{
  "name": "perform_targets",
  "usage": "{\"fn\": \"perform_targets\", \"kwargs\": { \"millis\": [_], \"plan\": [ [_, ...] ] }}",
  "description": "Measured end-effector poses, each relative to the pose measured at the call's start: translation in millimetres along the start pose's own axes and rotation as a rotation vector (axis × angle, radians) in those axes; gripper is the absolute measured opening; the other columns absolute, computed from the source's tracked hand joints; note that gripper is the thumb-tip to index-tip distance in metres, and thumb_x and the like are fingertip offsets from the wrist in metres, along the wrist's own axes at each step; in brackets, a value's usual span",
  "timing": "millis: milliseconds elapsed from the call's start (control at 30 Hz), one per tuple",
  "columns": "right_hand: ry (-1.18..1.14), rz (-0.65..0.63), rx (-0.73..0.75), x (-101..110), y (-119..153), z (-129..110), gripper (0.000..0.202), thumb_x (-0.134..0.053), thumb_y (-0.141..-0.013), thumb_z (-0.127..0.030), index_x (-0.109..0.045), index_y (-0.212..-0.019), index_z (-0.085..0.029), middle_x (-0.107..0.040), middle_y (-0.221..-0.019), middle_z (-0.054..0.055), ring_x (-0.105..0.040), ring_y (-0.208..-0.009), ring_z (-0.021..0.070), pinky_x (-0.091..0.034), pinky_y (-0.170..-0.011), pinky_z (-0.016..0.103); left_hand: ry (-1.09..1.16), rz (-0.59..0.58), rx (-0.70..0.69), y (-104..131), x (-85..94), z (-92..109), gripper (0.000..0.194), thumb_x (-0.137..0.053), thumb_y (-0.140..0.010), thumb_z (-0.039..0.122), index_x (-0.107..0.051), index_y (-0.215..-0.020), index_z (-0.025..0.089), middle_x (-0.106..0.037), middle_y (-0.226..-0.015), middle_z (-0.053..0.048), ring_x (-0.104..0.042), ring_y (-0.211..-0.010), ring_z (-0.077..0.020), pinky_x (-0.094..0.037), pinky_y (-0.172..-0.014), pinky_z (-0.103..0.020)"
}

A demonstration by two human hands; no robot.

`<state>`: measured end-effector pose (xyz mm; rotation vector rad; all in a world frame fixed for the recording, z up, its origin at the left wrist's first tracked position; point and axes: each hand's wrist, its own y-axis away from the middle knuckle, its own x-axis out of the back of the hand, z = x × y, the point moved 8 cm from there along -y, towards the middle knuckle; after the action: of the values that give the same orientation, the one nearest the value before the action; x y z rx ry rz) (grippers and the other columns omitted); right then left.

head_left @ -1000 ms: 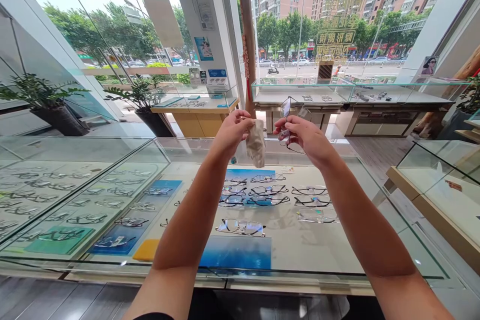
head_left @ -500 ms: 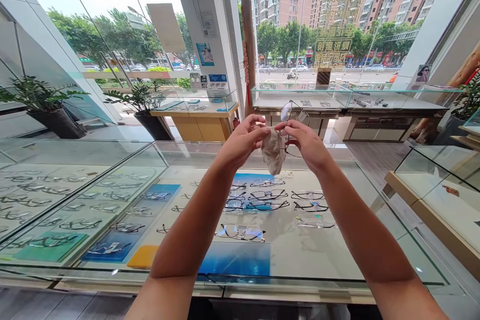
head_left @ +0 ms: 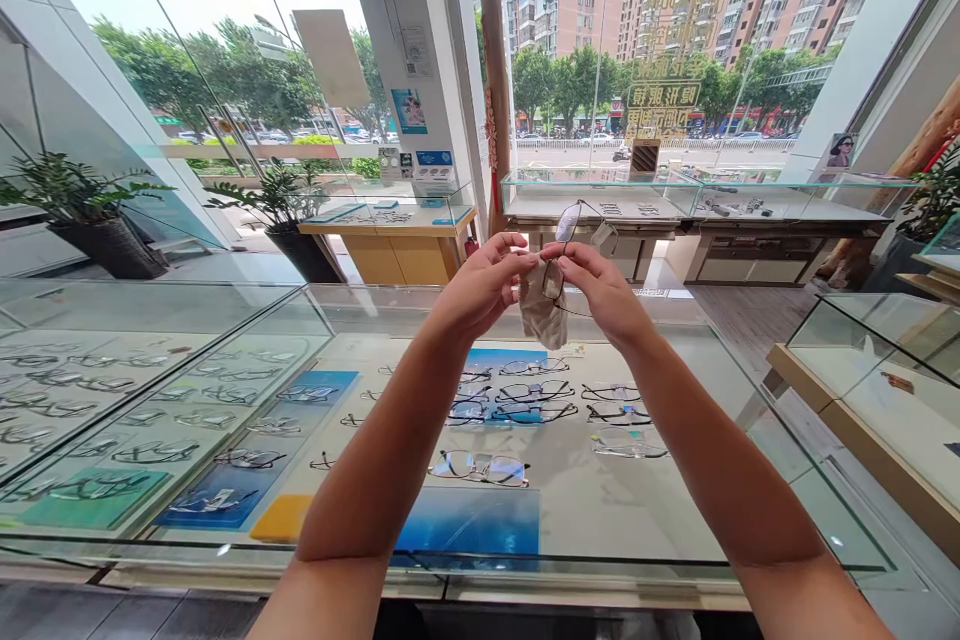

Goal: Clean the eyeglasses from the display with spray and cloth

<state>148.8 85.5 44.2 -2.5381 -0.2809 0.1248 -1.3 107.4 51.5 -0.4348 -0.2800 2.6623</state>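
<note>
Both of my hands are raised above the glass display case. My left hand (head_left: 484,285) pinches a beige cloth (head_left: 541,315), which hangs down below the fingers. My right hand (head_left: 602,290) is closed on a pair of thin-framed eyeglasses (head_left: 569,222). One lens stands above the fingers, and the other lies against the cloth, lower down. A temple arm of the glasses reaches out to the right, behind my right hand. The fingertips of the two hands are close together.
Beneath my arms, the glass case (head_left: 600,520) holds rows of eyeglasses (head_left: 484,466), blue mats and a yellow block (head_left: 279,518). Further cases (head_left: 600,205) stand by the windows. Potted plants (head_left: 109,240) are at the left, and another glass case (head_left: 870,400) is at the right.
My right hand has shifted slightly left with the eyeglasses, bringing the lower lens further over the cloth. The cloth's hanging end has swung a little to the right.
</note>
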Motion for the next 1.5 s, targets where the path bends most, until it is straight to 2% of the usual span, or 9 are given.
{"fn": "perform_targets", "kwargs": {
  "millis": [167,367,600,700,867,1100,1200,1367,1500],
  "plan": [
    [0.007,0.001,0.021,-1.4,0.3,2.0,0.036,-0.074,-0.099,-0.056,-0.08,-0.125,-0.031,-0.078,-0.133,0.004,-0.07,-0.121,0.0226,-0.055,-0.114,0.043,-0.019,0.004,-0.015,-0.4,-1.2,-0.3,0.049,-0.095,-0.074,0.026,-0.059,-0.106,0.022,-0.065,-0.084,0.003,-0.061,-0.073,-0.0113,-0.047,-0.064,-0.024],
    [-0.012,-0.003,0.062,-3.8,0.0,4.9,0.035,-0.073,-0.103,-0.053,-0.08,-0.129,-0.032,-0.078,-0.142,0.003,-0.068,-0.135,0.0233,-0.048,-0.125,0.044,-0.046,0.029,-0.057,1.6,-9.1,0.8,0.04,-0.091,-0.074,0.032,-0.061,-0.099,0.02,-0.064,-0.084,0.002,-0.06,-0.078,-0.0127,-0.044,-0.064,-0.022],
    [-0.117,0.001,0.004,-9.3,1.4,5.1,0.04,-0.074,-0.099,-0.059,-0.079,-0.128,-0.033,-0.082,-0.128,0.004,-0.074,-0.125,0.0259,-0.057,-0.118,0.048,-0.103,0.068,-0.256,5.3,-18.7,2.9,0.043,-0.097,-0.074,0.028,-0.06,-0.094,0.021,-0.063,-0.091,0.002,-0.06,-0.085,-0.0102,-0.05,-0.081,-0.023],
    [-0.152,0.002,0.005,-9.4,2.4,3.8,0.043,-0.073,-0.099,-0.063,-0.08,-0.129,-0.032,-0.082,-0.129,0.005,-0.076,-0.122,0.0261,-0.058,-0.119,0.048,-0.082,0.065,-0.206,5.0,-19.8,-3.6,0.049,-0.101,-0.072,0.031,-0.06,-0.097,0.021,-0.062,-0.091,0.003,-0.06,-0.082,-0.0094,-0.052,-0.081,-0.024],
    [-0.157,0.035,0.053,-6.7,4.1,-2.0,0.043,-0.073,-0.098,-0.065,-0.081,-0.127,-0.034,-0.08,-0.14,0.004,-0.07,-0.137,0.0267,-0.052,-0.127,0.048,-0.108,0.01,-0.122,6.1,-25.1,-9.8,0.054,-0.103,-0.072,0.045,-0.059,-0.088,0.019,-0.065,-0.088,0.0,-0.063,-0.081,-0.012,-0.053,-0.077,-0.026],
    [-0.251,0.033,0.011,-11.8,7.3,-8.5,0.042,-0.077,-0.095,-0.065,-0.082,-0.124,-0.035,-0.081,-0.137,0.004,-0.073,-0.132,0.0267,-0.056,-0.122,0.048,-0.245,-0.101,-0.072,10.2,-35.7,-15.0,0.053,-0.092,-0.082,0.067,-0.074,-0.086,0.017,-0.069,-0.081,-0.006,-0.067,-0.084,-0.0213,-0.054,-0.074,-0.033],
    [-0.244,0.019,-0.011,-14.3,7.8,-8.3,0.048,-0.074,-0.095,-0.067,-0.08,-0.128,-0.034,-0.08,-0.14,0.006,-0.073,-0.132,0.028,-0.058,-0.118,0.049,-0.224,-0.138,-0.118,12.7,-41.5,-10.6,0.053,-0.092,-0.082,0.068,-0.073,-0.083,0.018,-0.069,-0.083,-0.005,-0.067,-0.085,-0.02,-0.054,-0.076,-0.032],
    [-0.258,0.008,-0.023,-15.9,7.8,-6.1,0.048,-0.071,-0.097,-0.066,-0.078,-0.133,-0.034,-0.078,-0.144,0.006,-0.072,-0.135,0.0281,-0.058,-0.118,0.049,-0.167,-0.16,-0.167,15.9,-49.9,-8.1,0.049,-0.097,-0.08,0.058,-0.077,-0.099,0.017,-0.072,-0.096,-0.004,-0.065,-0.09,-0.0168,-0.052,-0.082,-0.029],
    [-0.35,-0.009,-0.034,-17.3,7.5,-3.0,0.045,-0.07,-0.1,-0.063,-0.08,-0.132,-0.033,-0.08,-0.14,0.005,-0.073,-0.132,0.026,-0.053,-0.124,0.047,-0.202,-0.151,-0.187,16.4,-51.8,-10.5,0.047,-0.091,-0.086,0.058,-0.071,-0.095,0.017,-0.066,-0.092,-0.003,-0.059,-0.085,-0.0152,-0.047,-0.077,-0.028]
  ]
}}
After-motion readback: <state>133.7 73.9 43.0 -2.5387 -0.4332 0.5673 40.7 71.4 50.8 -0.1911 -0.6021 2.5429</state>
